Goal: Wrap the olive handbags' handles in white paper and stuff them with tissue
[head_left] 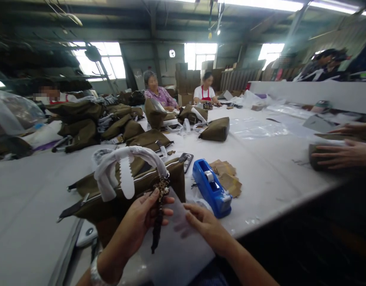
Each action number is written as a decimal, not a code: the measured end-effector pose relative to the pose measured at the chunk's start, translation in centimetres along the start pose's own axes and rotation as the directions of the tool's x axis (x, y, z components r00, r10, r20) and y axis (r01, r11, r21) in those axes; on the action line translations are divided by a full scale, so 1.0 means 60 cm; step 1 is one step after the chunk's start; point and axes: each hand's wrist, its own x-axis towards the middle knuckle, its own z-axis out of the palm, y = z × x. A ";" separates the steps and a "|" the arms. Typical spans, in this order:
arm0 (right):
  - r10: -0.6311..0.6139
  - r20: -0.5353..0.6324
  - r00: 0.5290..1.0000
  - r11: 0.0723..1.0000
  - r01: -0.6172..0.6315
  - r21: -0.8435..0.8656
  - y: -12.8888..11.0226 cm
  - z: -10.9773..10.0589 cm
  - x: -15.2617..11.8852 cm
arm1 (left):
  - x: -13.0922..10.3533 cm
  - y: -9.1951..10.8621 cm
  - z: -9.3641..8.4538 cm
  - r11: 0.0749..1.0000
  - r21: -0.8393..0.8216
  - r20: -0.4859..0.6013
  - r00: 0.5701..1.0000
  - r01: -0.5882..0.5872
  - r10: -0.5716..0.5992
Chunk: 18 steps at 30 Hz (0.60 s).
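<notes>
White worktable (260,167) holds one blue tape dispenser (211,188); in front of one olive handbag (107,216), left hand (145,210) pinches one ornate bag charm (162,186), right hand (205,224) one translucent sheet (177,260).

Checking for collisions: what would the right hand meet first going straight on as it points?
Probably the left hand, just past the translucent sheet the right hand holds; depth is unclear.

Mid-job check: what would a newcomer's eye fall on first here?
The bright blue tape dispenser on the white table, just right of the nearest olive bag. Next, the ornate charm in the left hand, before that bag, and the cloudy sheet in the right hand.
</notes>
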 end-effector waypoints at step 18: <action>-0.112 -0.148 0.983 0.973 0.139 0.184 0.043 0.033 0.057 | 0.015 -0.063 0.007 0.990 0.073 -0.056 0.991 -0.117 0.121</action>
